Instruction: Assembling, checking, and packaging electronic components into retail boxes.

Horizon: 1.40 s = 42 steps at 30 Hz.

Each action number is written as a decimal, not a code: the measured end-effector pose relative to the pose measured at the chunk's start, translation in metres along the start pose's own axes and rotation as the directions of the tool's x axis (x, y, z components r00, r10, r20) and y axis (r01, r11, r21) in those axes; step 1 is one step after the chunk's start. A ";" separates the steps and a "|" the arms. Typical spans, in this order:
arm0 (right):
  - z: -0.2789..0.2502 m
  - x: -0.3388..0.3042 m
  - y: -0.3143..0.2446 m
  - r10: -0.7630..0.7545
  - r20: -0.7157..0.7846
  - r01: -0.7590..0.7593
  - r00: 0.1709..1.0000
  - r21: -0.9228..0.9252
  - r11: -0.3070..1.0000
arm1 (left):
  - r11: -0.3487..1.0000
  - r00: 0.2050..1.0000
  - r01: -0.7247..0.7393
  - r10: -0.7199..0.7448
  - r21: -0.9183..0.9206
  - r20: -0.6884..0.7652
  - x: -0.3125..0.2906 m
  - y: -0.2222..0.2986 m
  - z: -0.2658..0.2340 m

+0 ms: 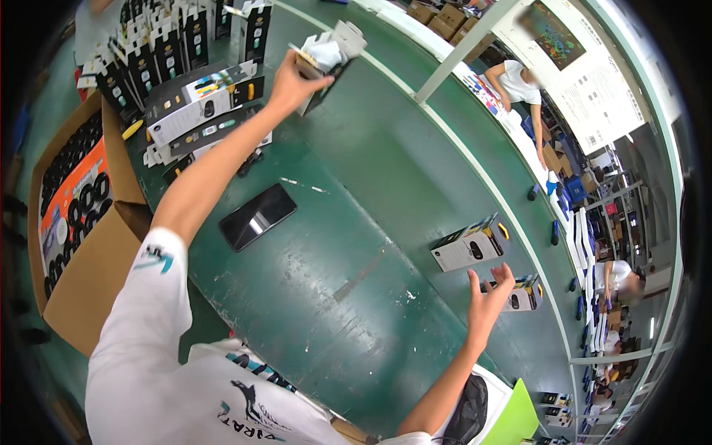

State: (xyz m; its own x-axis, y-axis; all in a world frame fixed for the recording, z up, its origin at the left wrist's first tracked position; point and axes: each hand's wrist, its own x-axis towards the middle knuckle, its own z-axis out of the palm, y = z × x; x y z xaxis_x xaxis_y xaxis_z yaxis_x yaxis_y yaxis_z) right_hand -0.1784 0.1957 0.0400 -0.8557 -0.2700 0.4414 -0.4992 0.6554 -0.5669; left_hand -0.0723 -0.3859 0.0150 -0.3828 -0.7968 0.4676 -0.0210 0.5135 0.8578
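Observation:
My left hand (pixel 290 83) reaches to the far side of the green table, fingers closed around a small black-and-white carton (pixel 337 50) whose top flaps stand up. Something pale shows in the carton's top. At the right, my right hand (pixel 488 298) is open, thumb and fingers apart. It covers part of a white-and-black product box (pixel 525 295); whether it touches that box I cannot tell. A similar box (pixel 471 246) lies just beyond it. Between my arms, a black phone (pixel 257 216) lies flat on the table (pixel 319 274).
Upright open cartons (pixel 167 53) crowd the far left, with stacked product boxes (pixel 196 104) before them. A large cardboard box (pixel 95 285) of black ring-shaped parts stands left. A metal post (pixel 463 52) rises beyond the table. A co-worker (pixel 519 83) works across the line.

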 end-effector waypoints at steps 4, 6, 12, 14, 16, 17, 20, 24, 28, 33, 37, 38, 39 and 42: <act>-0.019 -0.044 -0.099 -0.423 -0.096 0.433 0.901 0.269 0.860 | 0.952 0.955 -0.230 0.260 -0.200 0.139 -0.116 0.106 -0.035; -0.039 -0.060 -0.157 -0.692 -0.120 0.701 0.712 0.174 0.692 | 0.923 0.954 -0.182 0.250 -0.340 0.166 -0.184 0.134 -0.037; -0.049 -0.116 -0.203 -0.806 0.024 0.807 0.591 -0.017 0.591 | 0.890 0.958 -0.022 0.149 -0.456 0.244 -0.356 0.175 -0.009; -0.046 -0.135 -0.187 -0.751 0.009 0.751 0.660 0.010 0.660 | 0.892 0.942 -0.047 0.189 -0.449 0.276 -0.386 0.181 -0.005; -0.050 -0.144 -0.178 -0.699 0.046 0.698 0.713 0.041 0.715 | 0.736 0.926 -0.287 0.376 -0.613 0.019 -0.399 0.172 0.011; -0.051 -0.148 -0.175 -0.647 0.074 0.642 0.759 0.080 0.763 | 0.746 0.913 -0.232 0.388 -0.624 0.124 -0.404 0.167 0.011; -0.065 -0.153 -0.171 -0.563 0.100 0.546 0.820 0.158 0.823 | 0.717 0.870 -0.141 0.419 -0.682 0.260 -0.402 0.168 -0.003; -0.060 -0.161 -0.160 -0.472 0.093 0.437 0.877 0.255 0.862 | 0.635 0.862 0.199 0.249 -0.746 0.441 -0.397 0.195 -0.017; -0.051 -0.166 -0.151 -0.381 0.037 0.338 0.924 0.384 0.859 | 0.675 0.849 0.199 0.244 -0.710 0.469 -0.396 0.196 -0.010; -0.047 -0.164 -0.158 -0.441 -0.110 0.454 0.891 0.193 0.870 | 0.667 0.865 0.185 0.238 -0.722 0.441 -0.397 0.202 -0.010; -0.048 -0.152 -0.158 -0.546 -0.084 0.543 0.834 -0.055 0.838 | 0.687 0.879 0.199 0.191 -0.699 0.437 -0.396 0.208 -0.011; -0.051 -0.151 -0.160 -0.525 0.094 0.533 0.846 -0.177 0.827 | 0.694 0.893 0.185 0.178 -0.696 0.414 -0.396 0.207 -0.010; -0.049 -0.151 -0.164 -0.495 0.054 0.496 0.867 -0.180 0.849 | 0.692 0.891 0.188 0.178 -0.697 0.417 -0.396 0.206 -0.009; -0.055 -0.150 -0.163 -0.480 0.101 0.490 0.872 -0.161 0.857 | 0.701 0.890 0.108 0.247 -0.705 0.382 -0.395 0.202 -0.005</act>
State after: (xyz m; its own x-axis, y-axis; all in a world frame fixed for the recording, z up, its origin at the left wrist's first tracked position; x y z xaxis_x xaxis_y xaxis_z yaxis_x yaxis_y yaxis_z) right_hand 0.0383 0.1684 0.1044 -0.5202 -0.6210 0.5863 -0.8250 0.5428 -0.1572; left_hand 0.0794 0.0310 0.0051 -0.6991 -0.4610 0.5465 0.5946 0.0497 0.8025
